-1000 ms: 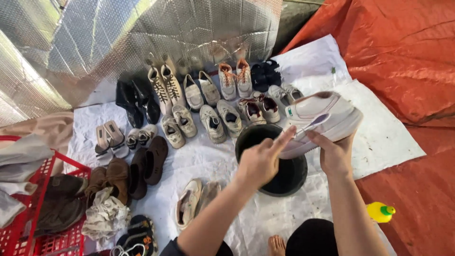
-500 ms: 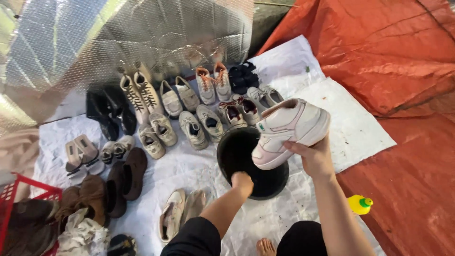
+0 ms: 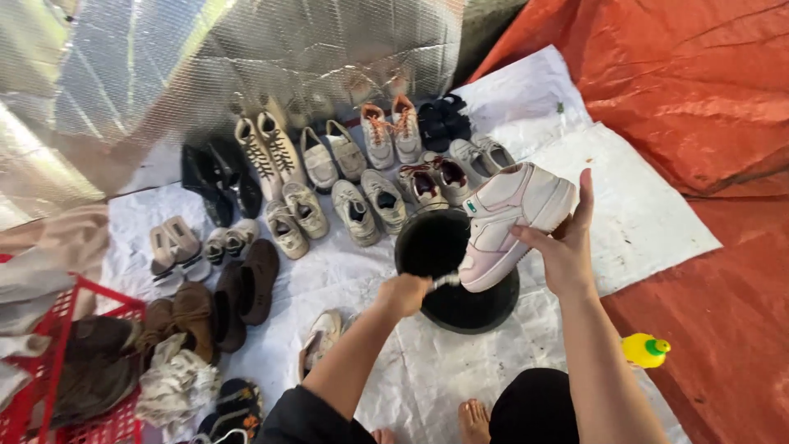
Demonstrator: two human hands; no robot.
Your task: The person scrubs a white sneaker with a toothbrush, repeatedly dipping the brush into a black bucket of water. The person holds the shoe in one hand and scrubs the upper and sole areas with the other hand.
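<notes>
My right hand (image 3: pixel 567 255) clamps the white sneaker (image 3: pixel 514 215) | left hand (image 3: pixel 404 293) pinches a brush (image 3: pixel 444 281) at its toe, 6 o'clock over the black basin (image 3: pixel 427 247) | scrubbing underway, many shoes (image 3: pixel 345 177) left

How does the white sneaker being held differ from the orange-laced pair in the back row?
The white sneaker is a single shoe, raised and tilted over the black basin in the right hand; the orange-laced pair lies flat, side by side, on the white sheet. The held sneaker shows pale pink panels; the pair has orange laces. Both are light-coloured low sneakers.
</notes>
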